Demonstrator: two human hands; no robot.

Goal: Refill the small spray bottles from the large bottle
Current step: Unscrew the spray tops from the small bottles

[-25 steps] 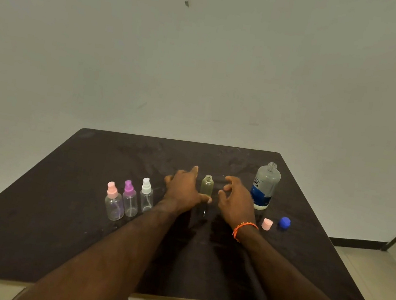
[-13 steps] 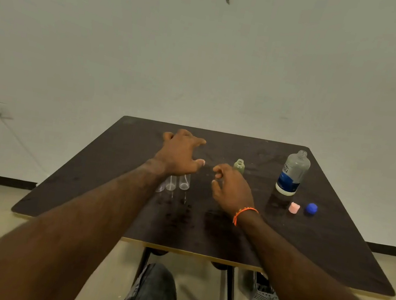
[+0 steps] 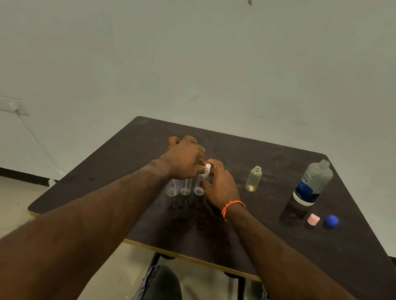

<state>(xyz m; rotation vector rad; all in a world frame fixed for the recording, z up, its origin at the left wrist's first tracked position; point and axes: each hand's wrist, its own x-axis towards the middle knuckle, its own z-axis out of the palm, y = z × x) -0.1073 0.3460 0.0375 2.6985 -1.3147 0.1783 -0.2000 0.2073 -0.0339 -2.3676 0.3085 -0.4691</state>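
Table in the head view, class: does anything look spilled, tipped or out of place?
Nothing stands out. The large bottle and yellowish small bottle stand upright and uncapped; the pink cap and blue cap lie beside them. No puddle shows.

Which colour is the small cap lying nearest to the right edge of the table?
Blue. The cap shows clearly in the head view.

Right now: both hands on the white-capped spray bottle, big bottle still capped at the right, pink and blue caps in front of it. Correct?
One thing is off: the big bottle is uncapped, its neck open in the head view. The rest holds: the left hand and right hand meet at the white-capped spray bottle, and the pink cap and blue cap lie in front of the big bottle.
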